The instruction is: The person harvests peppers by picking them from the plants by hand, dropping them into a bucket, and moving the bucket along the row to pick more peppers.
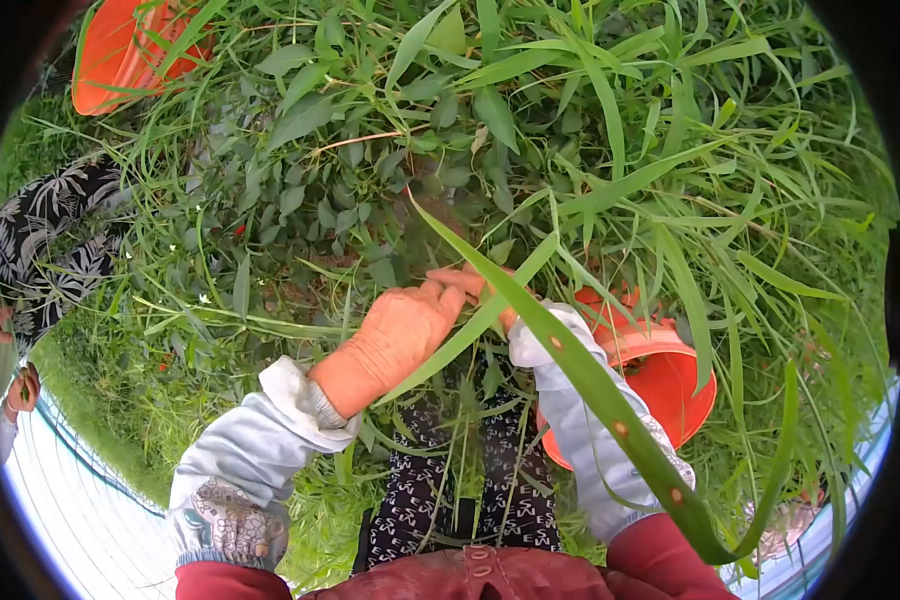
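Among green leaves, my left hand [402,326] reaches forward with its back to me and its fingers bent together. My right hand [473,283] meets it at the fingertips, partly covered by a long grass blade [570,360] that crosses the view. Both hands look closed, but whatever is between the fingers is hidden. Just in front of them grow leafy low plants [335,190] with small white flowers and a few red spots. An orange bucket [670,395] lies tilted beside my right forearm, its mouth partly visible.
A second orange container [120,55] sits in the plants at the upper left. At the left edge, another person in patterned trousers [55,250] is close by, both hands showing. Tall grass [690,200] crowds the right side. Pale sheeting [80,500] lies at the lower left.
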`<action>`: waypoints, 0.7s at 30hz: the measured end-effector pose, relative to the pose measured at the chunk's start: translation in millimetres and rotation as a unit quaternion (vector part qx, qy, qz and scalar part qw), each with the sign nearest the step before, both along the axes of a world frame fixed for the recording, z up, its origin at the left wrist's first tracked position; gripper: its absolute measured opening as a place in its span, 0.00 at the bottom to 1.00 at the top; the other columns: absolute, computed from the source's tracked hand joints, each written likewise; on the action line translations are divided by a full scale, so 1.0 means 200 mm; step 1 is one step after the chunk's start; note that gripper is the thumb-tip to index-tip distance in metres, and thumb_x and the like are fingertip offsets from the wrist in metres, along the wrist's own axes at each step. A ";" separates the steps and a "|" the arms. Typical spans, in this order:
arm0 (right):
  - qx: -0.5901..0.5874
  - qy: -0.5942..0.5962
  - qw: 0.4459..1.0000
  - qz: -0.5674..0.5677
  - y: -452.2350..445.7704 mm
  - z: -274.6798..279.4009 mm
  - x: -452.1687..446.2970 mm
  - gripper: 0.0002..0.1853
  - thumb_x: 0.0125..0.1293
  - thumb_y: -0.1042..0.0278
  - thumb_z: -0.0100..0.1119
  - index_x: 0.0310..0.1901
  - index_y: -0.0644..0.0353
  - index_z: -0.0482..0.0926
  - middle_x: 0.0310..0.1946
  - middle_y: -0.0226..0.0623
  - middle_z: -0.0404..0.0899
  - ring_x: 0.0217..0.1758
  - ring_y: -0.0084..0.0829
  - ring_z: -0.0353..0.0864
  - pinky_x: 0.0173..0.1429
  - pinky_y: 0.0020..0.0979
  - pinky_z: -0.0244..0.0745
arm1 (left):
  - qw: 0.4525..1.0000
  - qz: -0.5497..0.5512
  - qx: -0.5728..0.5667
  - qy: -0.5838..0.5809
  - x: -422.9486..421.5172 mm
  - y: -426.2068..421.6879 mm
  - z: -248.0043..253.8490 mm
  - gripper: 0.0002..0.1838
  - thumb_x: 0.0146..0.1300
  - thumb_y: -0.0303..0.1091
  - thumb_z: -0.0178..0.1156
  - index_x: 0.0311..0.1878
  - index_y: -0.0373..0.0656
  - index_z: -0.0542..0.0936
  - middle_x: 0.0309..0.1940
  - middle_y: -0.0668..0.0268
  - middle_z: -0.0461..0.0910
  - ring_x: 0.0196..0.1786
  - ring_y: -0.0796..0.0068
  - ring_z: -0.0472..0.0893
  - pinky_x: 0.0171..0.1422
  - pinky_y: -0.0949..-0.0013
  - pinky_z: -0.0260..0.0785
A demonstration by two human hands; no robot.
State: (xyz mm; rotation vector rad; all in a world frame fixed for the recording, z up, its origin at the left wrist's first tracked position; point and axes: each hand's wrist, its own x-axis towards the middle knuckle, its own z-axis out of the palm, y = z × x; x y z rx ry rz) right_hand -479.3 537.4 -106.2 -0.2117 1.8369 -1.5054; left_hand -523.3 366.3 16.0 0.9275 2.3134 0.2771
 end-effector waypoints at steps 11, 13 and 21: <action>0.222 0.024 0.960 0.166 0.00 0.06 -0.05 0.16 0.62 0.60 0.43 0.49 0.49 0.74 0.49 0.46 0.73 0.52 0.45 0.72 0.52 0.40 0.69 | 0.924 0.240 -0.080 -0.288 0.06 0.01 0.15 0.32 0.48 0.30 0.58 0.57 0.35 0.58 0.23 0.51 0.77 0.31 0.51 0.79 0.34 0.56 0.71; 0.260 0.117 0.940 0.187 0.03 0.03 0.00 0.16 0.60 0.61 0.45 0.49 0.47 0.75 0.51 0.45 0.72 0.53 0.45 0.71 0.54 0.40 0.68 | 0.924 0.242 -0.045 -0.292 0.07 -0.04 0.19 0.33 0.48 0.31 0.58 0.58 0.36 0.57 0.26 0.50 0.77 0.34 0.45 0.78 0.40 0.53 0.70; 0.150 0.100 0.983 0.030 -0.04 0.06 0.02 0.18 0.59 0.68 0.46 0.52 0.50 0.73 0.45 0.45 0.74 0.48 0.44 0.73 0.52 0.40 0.68 | 0.931 0.300 0.167 -0.122 -0.03 0.03 0.13 0.14 0.61 0.27 0.51 0.50 0.37 0.72 0.35 0.52 0.77 0.37 0.56 0.80 0.40 0.61 0.72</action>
